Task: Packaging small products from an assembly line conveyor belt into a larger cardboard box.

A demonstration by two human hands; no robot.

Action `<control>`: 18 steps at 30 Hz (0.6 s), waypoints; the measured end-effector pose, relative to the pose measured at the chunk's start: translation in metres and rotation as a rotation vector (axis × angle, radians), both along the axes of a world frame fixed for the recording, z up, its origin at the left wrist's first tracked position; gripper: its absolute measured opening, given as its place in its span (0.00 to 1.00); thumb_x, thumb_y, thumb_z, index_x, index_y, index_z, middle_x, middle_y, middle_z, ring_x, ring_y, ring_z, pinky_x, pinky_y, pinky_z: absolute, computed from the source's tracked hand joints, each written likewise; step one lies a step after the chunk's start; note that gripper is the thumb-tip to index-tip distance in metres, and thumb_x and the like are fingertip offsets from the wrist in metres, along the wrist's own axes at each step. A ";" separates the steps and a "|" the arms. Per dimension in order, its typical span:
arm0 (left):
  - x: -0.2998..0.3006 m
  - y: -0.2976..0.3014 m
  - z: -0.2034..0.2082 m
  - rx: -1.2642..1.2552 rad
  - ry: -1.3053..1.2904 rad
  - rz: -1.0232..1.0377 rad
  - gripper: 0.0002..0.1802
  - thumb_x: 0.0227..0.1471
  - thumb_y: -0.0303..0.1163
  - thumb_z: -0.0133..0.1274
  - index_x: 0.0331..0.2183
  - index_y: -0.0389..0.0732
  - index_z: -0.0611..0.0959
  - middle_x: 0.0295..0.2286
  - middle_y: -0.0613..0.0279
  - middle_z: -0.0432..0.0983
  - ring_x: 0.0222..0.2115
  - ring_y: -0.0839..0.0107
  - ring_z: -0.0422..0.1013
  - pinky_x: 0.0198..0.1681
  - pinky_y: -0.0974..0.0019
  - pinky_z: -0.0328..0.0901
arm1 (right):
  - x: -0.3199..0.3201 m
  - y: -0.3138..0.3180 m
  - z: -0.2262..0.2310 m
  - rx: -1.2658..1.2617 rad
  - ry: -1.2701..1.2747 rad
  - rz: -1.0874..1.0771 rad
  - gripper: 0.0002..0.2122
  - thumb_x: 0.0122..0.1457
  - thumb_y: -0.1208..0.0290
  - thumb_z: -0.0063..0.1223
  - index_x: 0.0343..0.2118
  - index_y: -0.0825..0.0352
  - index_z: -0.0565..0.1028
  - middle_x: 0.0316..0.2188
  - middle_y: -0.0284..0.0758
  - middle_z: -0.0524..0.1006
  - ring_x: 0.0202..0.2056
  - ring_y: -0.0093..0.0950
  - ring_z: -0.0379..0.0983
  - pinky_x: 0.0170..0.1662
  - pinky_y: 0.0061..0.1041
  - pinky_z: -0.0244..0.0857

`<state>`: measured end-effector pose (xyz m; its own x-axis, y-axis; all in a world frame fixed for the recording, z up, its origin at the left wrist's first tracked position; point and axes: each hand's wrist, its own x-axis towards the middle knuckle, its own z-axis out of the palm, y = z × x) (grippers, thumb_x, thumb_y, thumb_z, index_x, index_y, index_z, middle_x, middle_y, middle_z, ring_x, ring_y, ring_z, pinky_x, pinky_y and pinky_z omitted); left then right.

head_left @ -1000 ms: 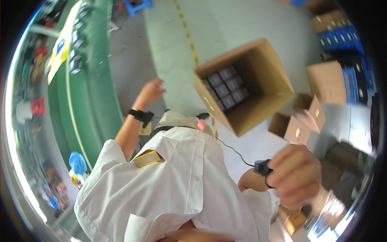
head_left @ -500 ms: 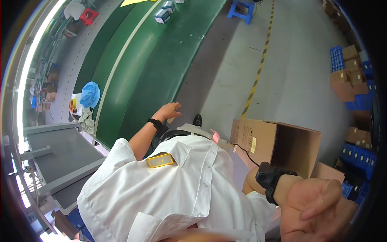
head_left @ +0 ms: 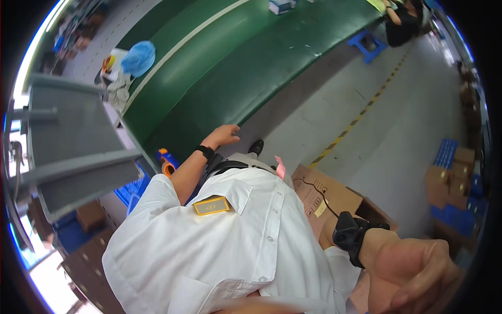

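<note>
My left hand [head_left: 224,136] hangs beside the near edge of a long green-topped table [head_left: 225,78], its fingers loosely stretched and nothing in them. A black band [head_left: 205,152] circles that wrist. Large and close at the lower right is my right hand [head_left: 410,269], palm showing, thumb and fingers loosely bent and apart. I see nothing held in it, though its fingertips run toward the dark rim. A black camera-like device [head_left: 351,233] is strapped to the right wrist, with a cable. Next to the right forearm stands a cardboard box [head_left: 314,201].
A blue cap [head_left: 138,58] and white cloth [head_left: 119,90] lie at the table's left end. Blue-and-white boxes [head_left: 281,6] stand far along it. A grey frame [head_left: 68,120] is at left. A blue stool [head_left: 367,46] and a person [head_left: 403,23] are at far right.
The view has turned: table and floor line now slant further right, and a person has come into view. A blue-and-orange tape dispenser shows beside my left arm. Both hands stay similarly placed.
</note>
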<state>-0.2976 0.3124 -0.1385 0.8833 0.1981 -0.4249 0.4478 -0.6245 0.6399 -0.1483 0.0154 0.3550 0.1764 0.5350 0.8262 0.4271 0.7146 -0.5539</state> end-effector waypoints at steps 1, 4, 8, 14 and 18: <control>-0.012 -0.002 0.000 0.001 0.015 0.044 0.27 0.43 0.41 0.60 0.45 0.39 0.78 0.38 0.50 0.78 0.41 0.53 0.74 0.45 0.57 0.68 | 0.003 -0.001 -0.002 -0.010 0.010 0.048 0.16 0.59 0.80 0.49 0.45 0.49 0.74 0.45 0.08 0.69 0.38 0.12 0.65 0.32 0.21 0.64; -0.060 -0.019 -0.002 -0.007 0.065 0.170 0.27 0.43 0.41 0.60 0.45 0.38 0.78 0.39 0.50 0.77 0.42 0.53 0.74 0.45 0.57 0.68 | 0.013 -0.012 -0.014 0.041 -0.071 0.192 0.14 0.59 0.78 0.50 0.44 0.51 0.74 0.50 0.14 0.68 0.38 0.13 0.65 0.34 0.22 0.67; -0.116 -0.051 -0.007 0.021 0.084 0.283 0.27 0.44 0.41 0.59 0.46 0.38 0.77 0.42 0.49 0.75 0.44 0.53 0.72 0.48 0.57 0.66 | 0.005 -0.016 -0.058 0.289 0.140 0.160 0.11 0.59 0.75 0.46 0.42 0.51 0.73 0.37 0.21 0.65 0.31 0.24 0.59 0.32 0.26 0.56; -0.193 -0.110 0.008 0.125 0.194 0.404 0.28 0.45 0.42 0.58 0.48 0.39 0.76 0.45 0.47 0.72 0.47 0.52 0.68 0.52 0.57 0.63 | 0.031 -0.023 -0.105 -0.143 0.322 -0.132 0.06 0.59 0.78 0.44 0.38 0.66 0.71 0.37 0.39 0.71 0.27 0.23 0.64 0.29 0.25 0.63; -0.225 -0.141 0.031 0.095 0.253 0.468 0.28 0.46 0.42 0.58 0.48 0.38 0.76 0.45 0.48 0.72 0.48 0.51 0.67 0.53 0.57 0.62 | 0.031 -0.003 -0.155 -0.307 0.542 -0.304 0.06 0.60 0.79 0.42 0.38 0.70 0.72 0.36 0.39 0.74 0.29 0.21 0.67 0.31 0.21 0.64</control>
